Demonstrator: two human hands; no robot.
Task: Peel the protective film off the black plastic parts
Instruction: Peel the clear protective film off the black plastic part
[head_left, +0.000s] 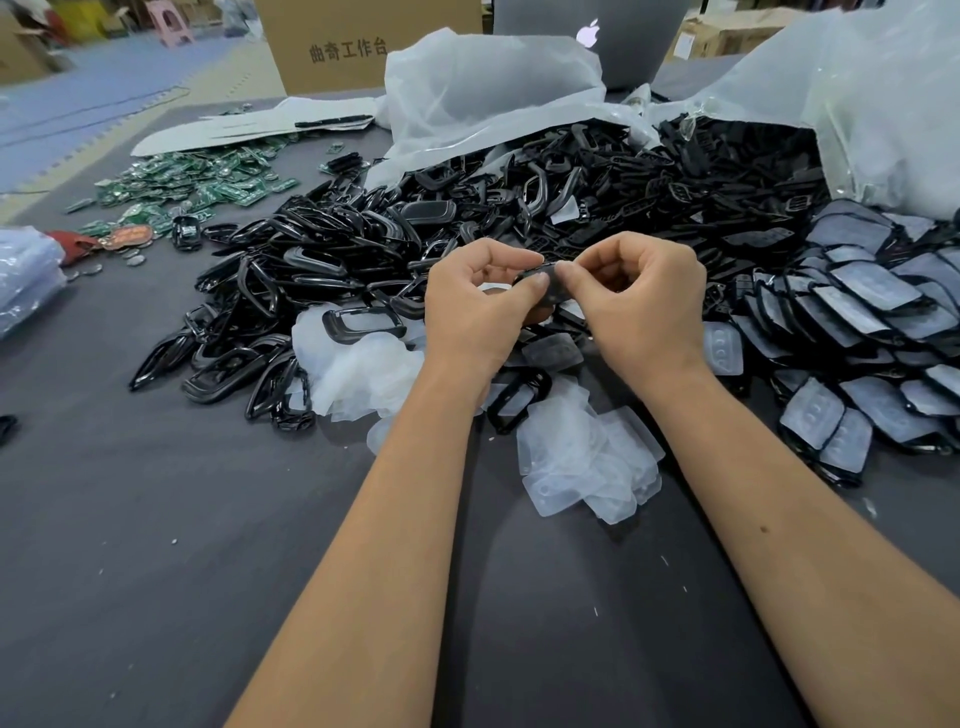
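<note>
Frame centre, above dark grey worktop (156, 571): left hand (475, 306) grip curled round small black plastic part (545, 291); right hand (641, 301) grip pinches its top edge. Heap of film-covered black parts (872, 332) far right.

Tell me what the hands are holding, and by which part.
Both hold one black part: the left hand grips its left end, and the right hand pinches its upper edge, probably the film there.

"曲奇工作台" on cardboard box (332, 47); apple logo on laptop (623, 36)
</note>
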